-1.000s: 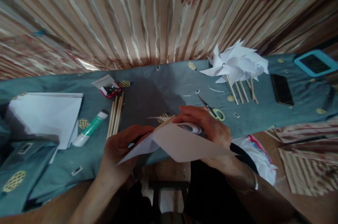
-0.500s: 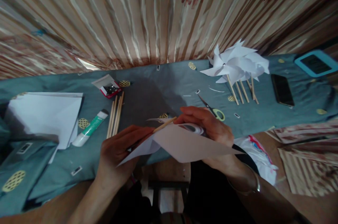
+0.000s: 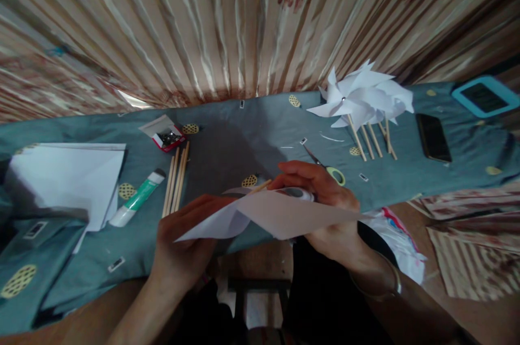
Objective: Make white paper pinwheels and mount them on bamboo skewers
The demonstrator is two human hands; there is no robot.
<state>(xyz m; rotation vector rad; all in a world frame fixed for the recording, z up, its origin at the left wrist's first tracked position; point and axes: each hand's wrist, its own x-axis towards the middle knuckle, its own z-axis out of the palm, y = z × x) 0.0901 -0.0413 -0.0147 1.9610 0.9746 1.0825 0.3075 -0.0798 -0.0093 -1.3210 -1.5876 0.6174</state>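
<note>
A white paper pinwheel (image 3: 280, 215) is held between my two hands above the table's near edge. My left hand (image 3: 189, 231) is closed behind its left blade, gripping a wooden stick (image 3: 262, 186) whose end shows past the paper. My right hand (image 3: 325, 196) is closed round the curled right side of the pinwheel, fingers bent over the far edge. The pinwheel's centre and much of the stick are hidden behind the paper and the left fingers.
On the left are paper sheets (image 3: 69, 177), a glue tube (image 3: 138, 199), wooden sticks (image 3: 176, 180) and an open box of metal pins (image 3: 167, 138). Scissors (image 3: 325, 166) lie beyond my right hand. Several finished pinwheels (image 3: 361, 93), a phone (image 3: 433, 137) and a blue-framed tablet (image 3: 486, 97) are on the right.
The pinwheel has tilted a little, with its near corner and right blade tip higher. Less of the stick shows now. Both hands keep their hold.
</note>
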